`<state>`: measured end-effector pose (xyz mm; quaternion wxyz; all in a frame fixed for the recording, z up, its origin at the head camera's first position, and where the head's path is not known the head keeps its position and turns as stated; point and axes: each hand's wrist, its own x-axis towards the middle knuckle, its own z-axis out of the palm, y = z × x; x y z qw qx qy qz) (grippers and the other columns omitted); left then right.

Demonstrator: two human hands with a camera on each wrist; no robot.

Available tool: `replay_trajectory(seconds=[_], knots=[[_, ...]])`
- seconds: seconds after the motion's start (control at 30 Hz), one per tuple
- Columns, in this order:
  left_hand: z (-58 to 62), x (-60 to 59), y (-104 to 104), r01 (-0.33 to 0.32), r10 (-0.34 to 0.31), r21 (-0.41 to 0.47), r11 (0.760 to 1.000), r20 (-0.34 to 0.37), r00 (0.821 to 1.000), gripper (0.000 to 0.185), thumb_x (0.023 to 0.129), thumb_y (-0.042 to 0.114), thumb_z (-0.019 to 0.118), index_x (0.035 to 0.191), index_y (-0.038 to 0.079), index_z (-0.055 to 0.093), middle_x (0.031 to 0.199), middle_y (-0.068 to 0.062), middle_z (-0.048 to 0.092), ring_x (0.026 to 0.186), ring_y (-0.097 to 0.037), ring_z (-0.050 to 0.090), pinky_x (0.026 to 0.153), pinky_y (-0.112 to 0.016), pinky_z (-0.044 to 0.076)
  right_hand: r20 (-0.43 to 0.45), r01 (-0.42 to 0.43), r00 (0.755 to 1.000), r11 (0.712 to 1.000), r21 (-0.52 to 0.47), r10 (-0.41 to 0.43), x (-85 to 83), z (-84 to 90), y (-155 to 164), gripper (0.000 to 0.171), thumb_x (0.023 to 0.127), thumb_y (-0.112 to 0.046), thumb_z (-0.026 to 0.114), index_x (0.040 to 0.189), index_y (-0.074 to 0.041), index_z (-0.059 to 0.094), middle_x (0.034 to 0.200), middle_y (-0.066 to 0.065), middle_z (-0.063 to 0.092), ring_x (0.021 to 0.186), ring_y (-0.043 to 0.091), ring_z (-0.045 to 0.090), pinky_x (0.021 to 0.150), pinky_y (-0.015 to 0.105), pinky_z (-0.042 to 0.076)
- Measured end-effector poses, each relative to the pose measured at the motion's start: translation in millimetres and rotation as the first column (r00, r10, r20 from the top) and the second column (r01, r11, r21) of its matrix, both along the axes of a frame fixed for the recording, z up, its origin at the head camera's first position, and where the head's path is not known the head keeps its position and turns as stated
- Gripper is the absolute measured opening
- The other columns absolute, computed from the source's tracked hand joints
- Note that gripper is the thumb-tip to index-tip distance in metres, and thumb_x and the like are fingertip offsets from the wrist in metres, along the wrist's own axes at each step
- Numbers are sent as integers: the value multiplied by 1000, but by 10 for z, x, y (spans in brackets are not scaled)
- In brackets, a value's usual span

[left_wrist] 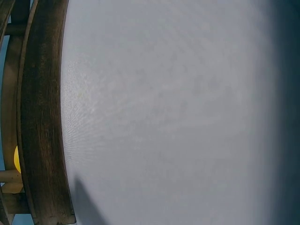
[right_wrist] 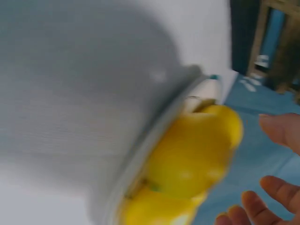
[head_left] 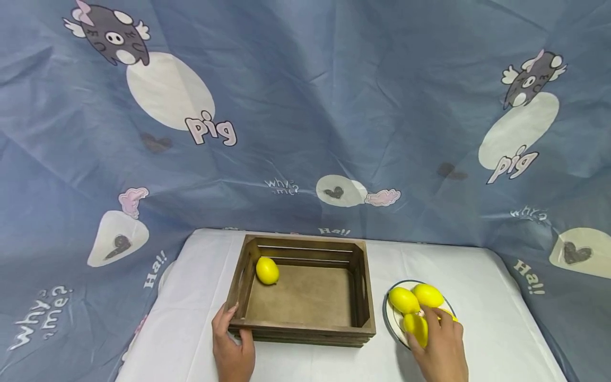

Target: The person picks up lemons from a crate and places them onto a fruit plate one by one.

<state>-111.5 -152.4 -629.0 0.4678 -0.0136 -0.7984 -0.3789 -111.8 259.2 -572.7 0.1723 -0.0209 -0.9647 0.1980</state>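
Lemons (head_left: 414, 306) sit piled on the plate (head_left: 392, 319) right of the wooden crate (head_left: 302, 291); your right hand (head_left: 441, 347) reaches over them, fingers spread. Your left hand (head_left: 232, 347) grips the crate's near-left corner, one lemon (head_left: 267, 270) inside.

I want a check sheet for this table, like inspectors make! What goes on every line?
Surface: white table, cloth-covered.
Job's things: wooden crate holding one lemon in its far-left corner; plate to its right with lemons piled on it.
Clutter: nothing seen.
Hands: left hand holds the crate's near-left corner; right hand reaches over the plate, fingers on a lemon.
Cables: nothing seen.
Surroundings: blue cartoon-pig cloth draped behind and beside the table.
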Motion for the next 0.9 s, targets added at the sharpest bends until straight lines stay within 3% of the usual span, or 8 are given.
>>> replay_trajectory(seconds=[0.13,0.3,0.37,0.43,0.5,0.6,0.77,0.9], knots=[[7,11,-15,3,-3,10,1000,11,1000,52,84,-7,53,136,-2,48,132,-30,55,136,-12,45,112,-19,34,-88,-63,994,998,-31,60,-50,239,-66,73,73,-15,91,136,0,58,126,23,52,108,45,45,86,56,44],[3,16,-25,4,-5,16,1000,27,1000,57,80,-9,54,136,-2,49,135,-29,55,137,-11,45,113,-19,33,-168,-195,968,980,-38,186,-215,644,-136,89,72,-16,90,149,-3,49,134,25,50,116,47,44,90,56,41],[-1,20,-26,1,-2,14,1000,29,1000,58,80,-9,54,136,-1,49,135,-29,55,136,-12,45,113,-19,33,-205,-261,946,965,-29,250,-305,814,-168,94,75,-24,88,155,-4,44,141,25,49,122,48,43,93,58,40],[1,26,-25,1,-1,15,1000,30,1000,58,80,-9,54,137,-1,49,135,-29,55,135,-13,46,113,-19,33,-225,-316,925,949,-13,305,-398,984,-213,96,84,-44,83,160,-6,39,150,23,45,130,47,41,100,59,40],[5,29,-22,5,-6,15,1000,36,999,59,80,-9,54,138,0,48,136,-29,55,135,-15,46,113,-19,33,-249,-371,899,929,9,361,-491,1142,-265,98,90,-61,71,162,-7,34,158,21,39,137,46,38,107,58,38],[17,27,-10,16,-17,15,1000,54,998,60,82,-10,55,140,2,47,138,-28,53,134,-19,47,113,-20,33,-295,-448,846,892,57,443,-628,1336,-353,103,93,-75,53,164,-4,29,165,19,31,142,45,35,114,54,34],[36,37,13,19,-20,15,1000,79,997,62,82,-12,56,142,4,46,140,-28,52,132,-29,50,114,-19,32,-280,-546,782,829,121,556,-797,1508,-519,108,91,-74,56,165,-4,23,169,18,24,148,43,31,119,50,30],[59,50,13,13,-14,6,1000,85,996,62,82,-11,55,142,5,46,139,-28,52,129,-32,51,114,-19,31,-235,-635,721,757,155,652,-895,1566,-693,115,84,-59,81,166,-4,22,169,18,26,151,39,28,124,41,23]])
